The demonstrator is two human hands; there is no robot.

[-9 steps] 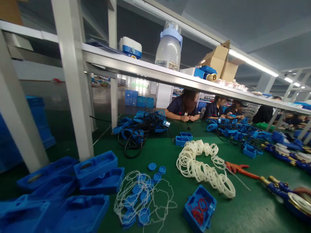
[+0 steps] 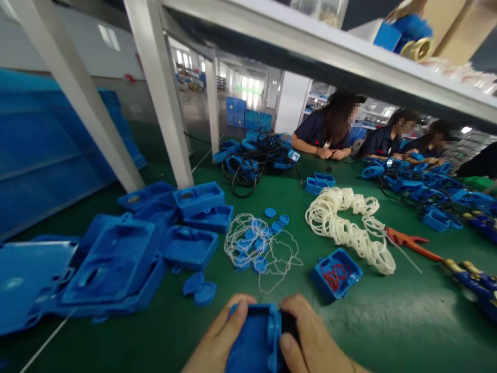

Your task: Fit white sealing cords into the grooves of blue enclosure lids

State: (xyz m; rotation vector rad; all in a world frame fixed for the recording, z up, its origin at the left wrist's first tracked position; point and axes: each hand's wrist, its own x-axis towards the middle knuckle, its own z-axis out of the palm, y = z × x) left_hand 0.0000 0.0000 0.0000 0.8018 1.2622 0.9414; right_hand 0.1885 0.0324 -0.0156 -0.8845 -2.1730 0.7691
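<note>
At the bottom centre I hold an open blue plastic box (image 2: 252, 331) with its hollow side up. My left hand (image 2: 219, 336) clasps its left side, the thumb over the rim. On the opposite side, my right hand (image 2: 316, 339) has its fingers closed at the box's right edge. A dark patch shows between that hand and the box; I cannot tell whether it is a part or shadow. Ahead lie tangled thin white gaskets (image 2: 248, 243) over round blue caps (image 2: 260, 265). A small blue box (image 2: 328, 290) with red rings (image 2: 337, 276) stands to the right.
Blue housings (image 2: 120, 254) pile up on the left. White plastic rings (image 2: 349, 230), an orange-red tool (image 2: 411, 241) and brass-ended blue meter bodies (image 2: 476, 285) lie right. Cabled blue parts (image 2: 256, 155) sit farther back. A shelf (image 2: 310, 36) crosses above; co-workers (image 2: 322, 129) sit opposite.
The view has tipped down and turned left. Both my hands and the blue box they hold now show at the bottom; earlier, only part of a hand was at the right edge.
</note>
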